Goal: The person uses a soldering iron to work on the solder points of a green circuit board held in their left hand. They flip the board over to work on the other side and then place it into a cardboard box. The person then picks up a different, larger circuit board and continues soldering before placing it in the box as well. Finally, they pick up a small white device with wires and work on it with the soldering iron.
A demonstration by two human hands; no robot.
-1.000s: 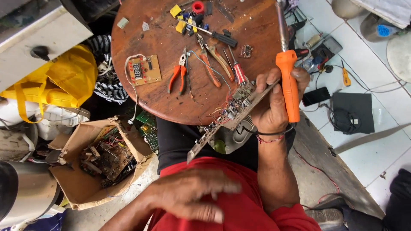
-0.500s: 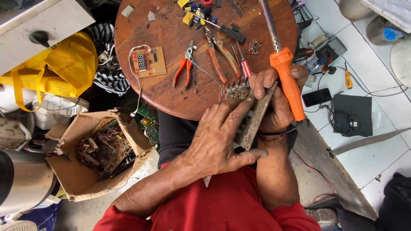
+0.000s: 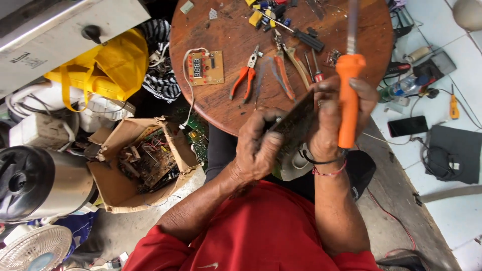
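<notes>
My right hand [image 3: 335,120] grips an orange-handled soldering iron [image 3: 348,100] that points up over the round wooden table [image 3: 226,95], and its fingers also steady a dark circuit board [image 3: 297,123]. My left hand [image 3: 260,148] clasps the board's near end, just below the table's front edge. On the table lie orange-handled pliers [image 3: 243,76], a second pair of cutters [image 3: 283,70], a small screwdriver [image 3: 315,68] and a brown board with a red digit display [image 3: 206,66].
A torn cardboard box [image 3: 138,163] of old boards and wires stands at the left, by a yellow bag [image 3: 108,65] and a metal pot [image 3: 35,183]. A black phone [image 3: 407,126], a bottle [image 3: 401,88] and cables lie on the white tiles at right.
My left hand rose from my lap and took hold of the circuit board. The board swung up between both hands, and the view moved closer to the table.
</notes>
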